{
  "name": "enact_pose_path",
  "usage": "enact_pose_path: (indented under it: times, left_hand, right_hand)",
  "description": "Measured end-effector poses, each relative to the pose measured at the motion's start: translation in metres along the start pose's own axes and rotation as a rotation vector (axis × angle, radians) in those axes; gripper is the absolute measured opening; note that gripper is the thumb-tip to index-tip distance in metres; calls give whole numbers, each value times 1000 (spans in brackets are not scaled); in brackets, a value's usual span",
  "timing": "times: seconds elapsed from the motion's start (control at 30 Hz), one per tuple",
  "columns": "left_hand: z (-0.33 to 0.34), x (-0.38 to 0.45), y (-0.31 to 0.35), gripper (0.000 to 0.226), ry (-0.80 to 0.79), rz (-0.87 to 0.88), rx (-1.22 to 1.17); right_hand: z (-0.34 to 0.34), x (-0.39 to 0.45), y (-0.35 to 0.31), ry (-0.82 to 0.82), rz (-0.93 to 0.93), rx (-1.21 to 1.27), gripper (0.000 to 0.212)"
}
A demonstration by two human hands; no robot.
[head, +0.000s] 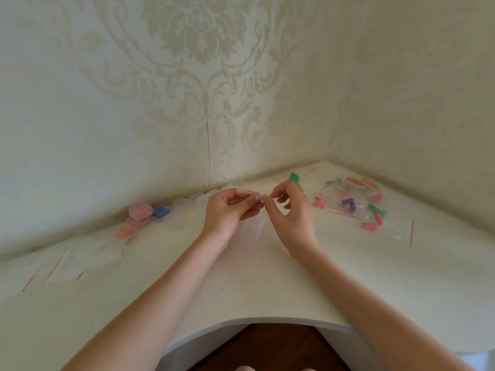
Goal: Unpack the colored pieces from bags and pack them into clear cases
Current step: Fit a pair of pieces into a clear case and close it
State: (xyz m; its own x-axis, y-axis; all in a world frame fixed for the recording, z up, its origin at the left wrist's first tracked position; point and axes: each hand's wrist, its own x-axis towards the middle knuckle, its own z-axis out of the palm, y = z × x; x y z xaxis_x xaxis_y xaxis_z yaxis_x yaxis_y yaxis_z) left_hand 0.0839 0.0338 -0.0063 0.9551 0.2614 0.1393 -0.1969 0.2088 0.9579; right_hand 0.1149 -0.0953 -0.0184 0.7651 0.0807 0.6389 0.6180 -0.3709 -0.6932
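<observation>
Both forearms entered from the bottom of the frame and met at centre over the white corner table [267,285]. Left hand [227,212] and right hand [288,210] were raised just above the surface, fingertips almost touching, each pinching an edge of a small clear bag [251,195]; the film was too faint to tell whether its seal was open. A green piece [295,177] showed just behind the right hand's fingers; whether it sat inside the pinched bag or was held apart could not be told. Below the hands, centre frame, lay an empty clear case [251,228]. At centre right lay unopened bags [356,202] with purple, orange, pink and green pieces. At centre left stood filled cases: a pink case [140,211], a blue case [160,211], an orange case [125,232]; emptied bags [80,259] lay at lower left. Judgement: unpacking step in hand, one bag being pulled open. Next move probably calls for parting the seal, tipping the pieces out, and seating them in the case beneath. Several bags remained, so the task looked roughly part-way.
</observation>
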Motion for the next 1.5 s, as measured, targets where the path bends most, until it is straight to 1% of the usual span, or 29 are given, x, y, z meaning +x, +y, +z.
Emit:
enact_pose_path:
  times: [0.03,0.13,0.17,0.27,0.3,0.37,0.4,0.47,0.53,0.6,0.7,0.83,1.0,1.07,1.1,1.17,1.27,1.33,1.4,1.43,1.5]
  left_hand:
    - [0,1,-1,7,0,25,38]
    - [0,4,-4,10,-7,93,145]
    - [0,4,-4,12,-18,118,188]
    - [0,2,-7,15,-58,226,381]
    - [0,0,-8,15,-60,248,417]
    - [1,-2,-9,13,-43,259,425]
    - [0,-2,-9,13,-34,264,429]
    - [-2,-2,-8,14,-31,264,437]
    - [-3,-2,-7,14,-37,256,443]
    - [-3,-3,-7,16,-47,256,468]
    - [-1,-4,-8,22,-74,249,501]
    - [4,-6,-11,28,-106,237,485]
    - [4,-5,-10,28,-126,234,467]
    - [4,-5,-9,26,-110,263,475]
    - [4,-6,-8,26,-99,268,471]
    - [3,-7,-7,26,-91,270,472]
    - [2,-7,-6,22,-98,279,513]
    - [2,-7,-5,21,-90,295,537]
    - [3,-7,-4,21,-74,331,576]
    - [4,-7,-4,21,-69,356,599]
    - [6,-9,-5,24,-70,392,618]
  right_hand:
    - [2,0,1,0,-26,-33,12]
    - [4,-2,10,-26,-189,-269,26]
    - [4,-2,13,-10,-207,-303,25]
    - [1,-3,15,75,-226,-323,14]
    - [1,-4,16,85,-240,-315,14]
    - [0,-5,15,69,-280,-316,15]
    - [0,-6,15,53,-295,-317,12]
    - [-1,-6,12,8,-268,-253,10]
    - [-3,-6,8,-36,-166,-146,11]
    - [-6,-6,5,-53,-79,-90,11]
    - [-7,-9,1,-76,-106,-90,3]
    - [-4,-12,-3,-146,-118,-102,13]
    - [-4,-8,5,-173,-147,-192,9]
    - [-3,-7,5,-151,-141,-141,6]
    - [-3,-7,3,-140,-126,-98,9]
    - [-4,-6,1,-133,-57,-5,15]
    - [-3,-5,-1,-152,59,65,15]
    - [-2,-5,-1,-126,116,103,15]
    - [-2,-5,-3,-108,118,111,15]
    - [-2,-7,-4,-130,92,100,15]
    - [-1,-11,-7,-224,16,73,16]
